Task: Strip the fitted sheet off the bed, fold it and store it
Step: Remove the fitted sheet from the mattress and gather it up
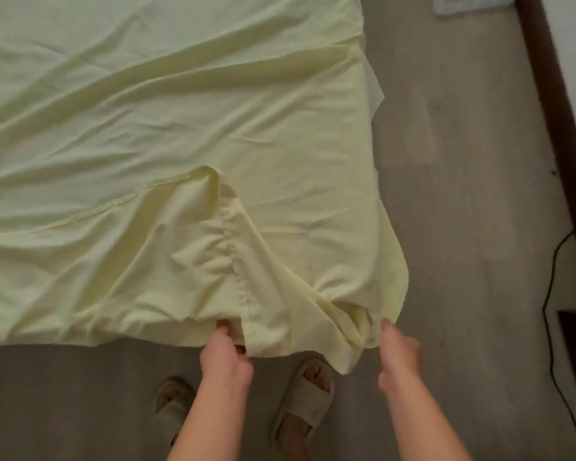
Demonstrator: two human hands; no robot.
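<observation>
A pale yellow fitted sheet of soft, creased cloth [180,128] lies spread flat, filling the left and far part of the view. It seems to lie directly on the grey floor [463,227]. Its right edge runs from far to near and curves round into a rounded near right corner. A folded-over flap with a gathered, stitched hem [238,261] runs from the middle of the sheet down to the near edge.

The left hand [226,354] pinches the near edge of the sheet just left of that hem. Its thumb lies on top of the cloth and its fingers are curled beneath. The right hand [399,356] is blurred. Its fingertips reach into the bunched cloth at the near right corner, but I cannot tell whether the fingers close round it. Between the two hands a short fold of the sheet is raised off the floor and hangs in a point.

Below the hands, a pair of beige open-toed slippers [308,397] stands on the floor, just near of the sheet's edge. The hanging fold covers part of the right one.

On the right, a dark brown wooden strip [546,94] runs from far to near. A thin black cable [551,344] trails over the floor beside it. At the far right edge sits a pale translucent plastic object [463,5], mostly cut off.
</observation>
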